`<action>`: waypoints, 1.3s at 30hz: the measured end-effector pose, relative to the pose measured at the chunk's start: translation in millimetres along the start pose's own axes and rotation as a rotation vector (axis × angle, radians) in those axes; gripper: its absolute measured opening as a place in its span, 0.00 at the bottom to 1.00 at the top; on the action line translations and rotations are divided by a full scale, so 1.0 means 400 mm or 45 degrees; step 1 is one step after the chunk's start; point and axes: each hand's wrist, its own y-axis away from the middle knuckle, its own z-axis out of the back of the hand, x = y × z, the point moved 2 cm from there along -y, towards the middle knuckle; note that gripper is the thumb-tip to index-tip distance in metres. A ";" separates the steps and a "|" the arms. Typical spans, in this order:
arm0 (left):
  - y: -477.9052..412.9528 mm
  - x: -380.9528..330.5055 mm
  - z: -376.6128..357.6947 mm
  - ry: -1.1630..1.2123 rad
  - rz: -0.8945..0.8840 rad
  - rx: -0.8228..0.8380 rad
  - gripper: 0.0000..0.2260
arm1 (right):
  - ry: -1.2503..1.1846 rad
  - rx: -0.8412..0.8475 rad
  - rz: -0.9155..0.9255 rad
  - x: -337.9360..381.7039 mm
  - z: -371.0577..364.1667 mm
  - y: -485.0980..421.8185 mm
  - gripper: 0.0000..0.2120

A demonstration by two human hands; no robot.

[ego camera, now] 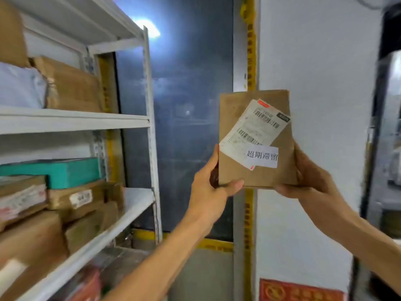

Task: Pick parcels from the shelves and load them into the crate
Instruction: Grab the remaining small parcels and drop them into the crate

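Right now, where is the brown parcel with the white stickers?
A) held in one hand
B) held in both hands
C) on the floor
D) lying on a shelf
B: the left hand and the right hand each grip a bottom corner of the brown parcel, which is off the shelves.

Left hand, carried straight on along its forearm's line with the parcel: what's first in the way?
Likely the white wall behind the parcel, near its yellow tape strip; the left hand already grips that parcel. Depth is unclear.
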 end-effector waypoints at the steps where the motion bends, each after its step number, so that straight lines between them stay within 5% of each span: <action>1: -0.007 0.036 -0.065 0.043 0.028 0.055 0.36 | 0.035 -0.048 -0.043 -0.023 0.057 0.030 0.47; 11: -0.031 0.269 -0.613 0.312 0.260 0.587 0.38 | 0.355 -0.620 -0.403 -0.134 0.456 0.361 0.45; 22: 0.100 0.534 -1.068 0.480 0.493 1.124 0.35 | 0.609 -1.077 -0.821 -0.269 0.694 0.683 0.44; 39: 0.210 1.213 -1.663 0.344 0.812 1.788 0.35 | 0.532 -1.756 -1.381 -0.901 0.944 1.046 0.33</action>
